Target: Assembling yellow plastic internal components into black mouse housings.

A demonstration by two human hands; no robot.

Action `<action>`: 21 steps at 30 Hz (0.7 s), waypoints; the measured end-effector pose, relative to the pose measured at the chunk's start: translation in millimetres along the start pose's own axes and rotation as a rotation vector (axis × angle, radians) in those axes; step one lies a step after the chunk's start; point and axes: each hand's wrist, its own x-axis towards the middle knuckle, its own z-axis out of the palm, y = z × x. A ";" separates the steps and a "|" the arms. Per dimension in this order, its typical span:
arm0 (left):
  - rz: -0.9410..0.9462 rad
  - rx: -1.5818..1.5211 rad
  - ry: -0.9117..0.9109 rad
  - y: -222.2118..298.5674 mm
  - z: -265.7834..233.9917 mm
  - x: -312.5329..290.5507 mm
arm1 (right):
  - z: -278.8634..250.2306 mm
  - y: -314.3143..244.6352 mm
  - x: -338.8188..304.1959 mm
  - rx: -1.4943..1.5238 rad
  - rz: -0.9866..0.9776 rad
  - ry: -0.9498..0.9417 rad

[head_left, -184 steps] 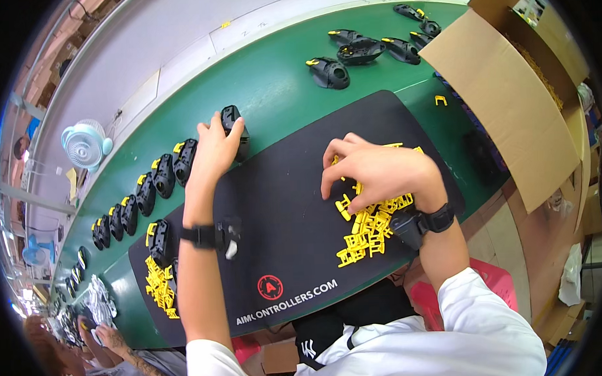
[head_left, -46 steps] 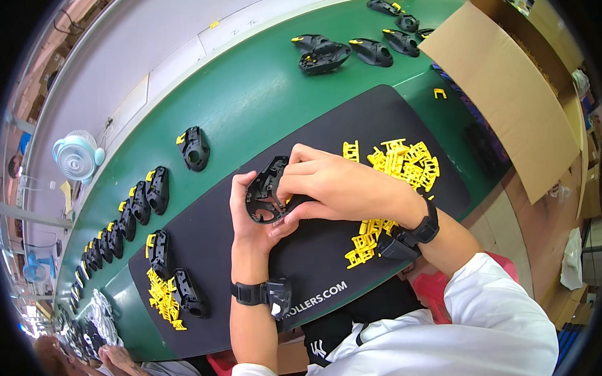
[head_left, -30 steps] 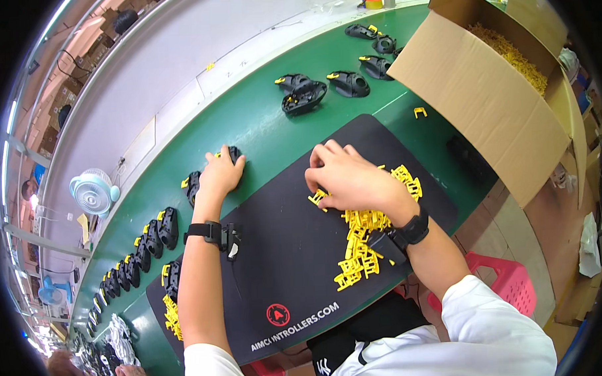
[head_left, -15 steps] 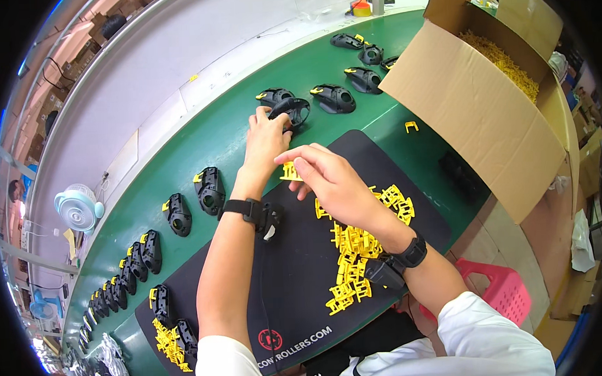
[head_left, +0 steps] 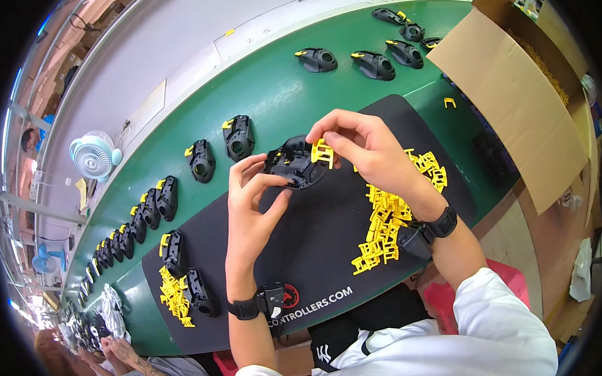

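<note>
My left hand (head_left: 250,203) grips the edge of a black, hollow mouse-shaped plastic shell (head_left: 288,167) between thumb and fingers, its inner side facing up. Between the thumb and forefinger of my right hand (head_left: 374,149) is a small yellow plastic clip (head_left: 322,155), held right at the shell's right end. I cannot tell whether the clip touches the shell. Both hands are above a dark mat (head_left: 303,247). Beside my right forearm lies a heap of similar yellow clips (head_left: 381,218).
Black shells with yellow clips stand in a curved row on the green table (head_left: 271,89). A smaller yellow heap (head_left: 175,297) lies on the mat's left. An open cardboard box (head_left: 510,101) rises at right; a pink stool (head_left: 444,302) is below. A co-worker's arm (head_left: 145,366) shows lower left.
My left hand has drawn the shell from the table toward me, over the mat, and turned its inside up. My right hand, still pinching the clip, is now beside it. The view has shifted.
</note>
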 end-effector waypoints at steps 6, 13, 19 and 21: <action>-0.007 -0.490 0.122 -14.6 -2.6 -19.5 | 7.6 4.5 -2.7 -0.109 0.088 -0.140; -0.080 -0.710 0.132 -21.5 11.0 -23.9 | 13.0 19.5 -3.0 -0.246 0.093 -0.242; -0.346 -1.091 0.014 -9.1 6.2 -20.5 | 18.0 23.1 -5.4 -0.244 -0.033 -0.187; -0.298 -1.034 0.051 -11.8 8.0 -19.8 | 18.6 14.1 -2.6 -0.347 -0.108 -0.093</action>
